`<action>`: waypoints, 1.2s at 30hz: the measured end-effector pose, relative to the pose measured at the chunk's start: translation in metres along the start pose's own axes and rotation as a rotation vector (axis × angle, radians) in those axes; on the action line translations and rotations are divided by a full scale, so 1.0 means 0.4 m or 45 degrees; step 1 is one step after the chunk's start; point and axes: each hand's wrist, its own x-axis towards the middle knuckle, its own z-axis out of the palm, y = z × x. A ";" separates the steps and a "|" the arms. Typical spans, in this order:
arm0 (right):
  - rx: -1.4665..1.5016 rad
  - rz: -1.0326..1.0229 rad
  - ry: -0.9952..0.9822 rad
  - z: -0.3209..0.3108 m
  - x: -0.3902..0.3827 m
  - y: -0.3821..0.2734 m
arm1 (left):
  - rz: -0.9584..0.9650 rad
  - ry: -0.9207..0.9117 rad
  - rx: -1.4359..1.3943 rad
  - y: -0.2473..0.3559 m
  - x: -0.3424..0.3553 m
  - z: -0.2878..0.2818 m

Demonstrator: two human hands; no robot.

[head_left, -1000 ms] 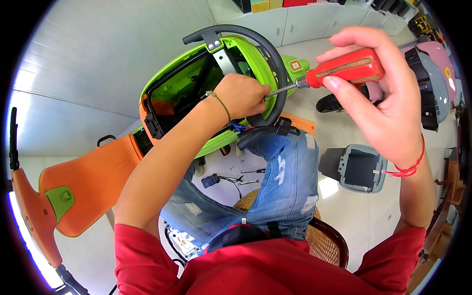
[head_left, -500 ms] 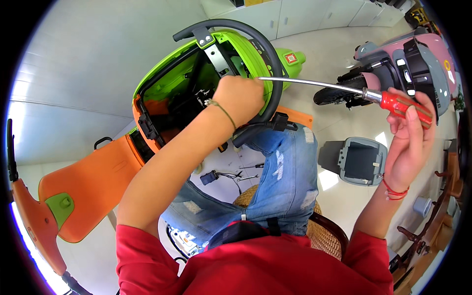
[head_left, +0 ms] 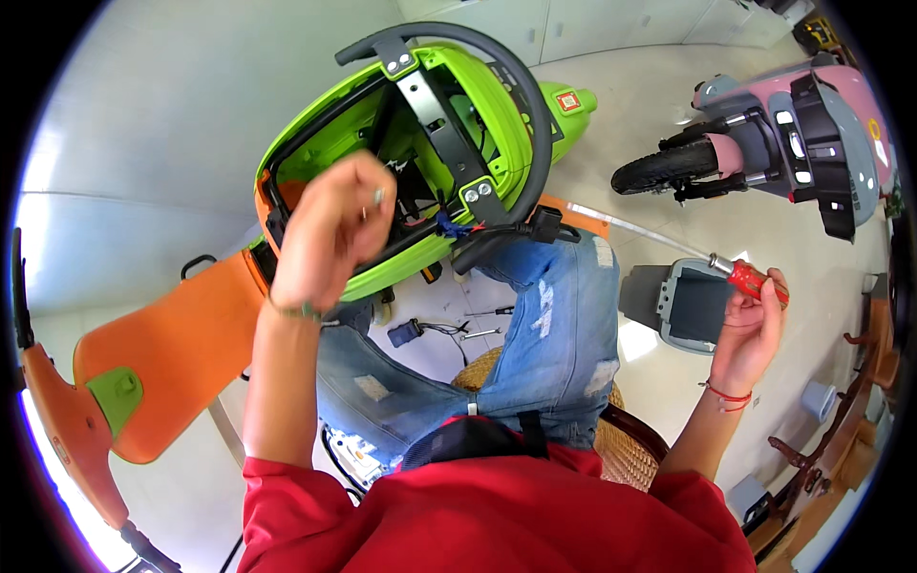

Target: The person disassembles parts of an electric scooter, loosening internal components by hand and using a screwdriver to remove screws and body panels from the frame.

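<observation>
My left hand (head_left: 327,232) is raised in front of the open green scooter body (head_left: 382,143) and pinches a small metal screw (head_left: 378,197) between its fingertips. My right hand (head_left: 755,320) is out to the right and grips a red-handled screwdriver (head_left: 755,280); its long metal shaft (head_left: 640,229) points left toward the scooter. A black grab rail (head_left: 516,86) and a black bracket (head_left: 439,124) cross the green shell. Red and blue wires (head_left: 454,227) hang at its lower edge, above my jeans-clad knees (head_left: 564,315).
An orange scooter panel (head_left: 162,353) lies at the left. A pink and grey scooter (head_left: 783,134) stands at the upper right, with a grey box-shaped part (head_left: 693,306) on the floor below it. Small tools and parts (head_left: 449,329) lie between my legs. I sit on a wicker chair (head_left: 630,449).
My left hand has lifted off the green shell toward the left, now pinching a screw. My right hand has dropped lower and farther right with the screwdriver, away from the shell.
</observation>
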 end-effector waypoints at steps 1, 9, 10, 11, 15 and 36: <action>-0.014 0.006 -0.020 -0.009 -0.001 0.012 | -0.023 -0.009 -0.088 -0.037 -0.046 -0.007; 0.054 0.365 -0.422 0.110 -0.004 0.095 | -0.739 -0.118 -0.820 -0.443 -0.309 -0.041; 0.024 0.367 -0.416 0.133 -0.008 0.106 | -0.763 0.000 -0.795 -0.511 -0.314 -0.045; -0.006 0.367 -0.406 0.155 -0.012 0.116 | -0.795 0.113 -0.767 -0.582 -0.316 -0.056; -0.113 0.419 -0.531 0.219 -0.004 0.165 | -0.939 0.686 -0.604 -0.945 -0.269 -0.178; -0.458 0.279 -0.433 0.317 0.016 0.149 | -1.235 0.619 0.582 -1.597 -0.175 -0.207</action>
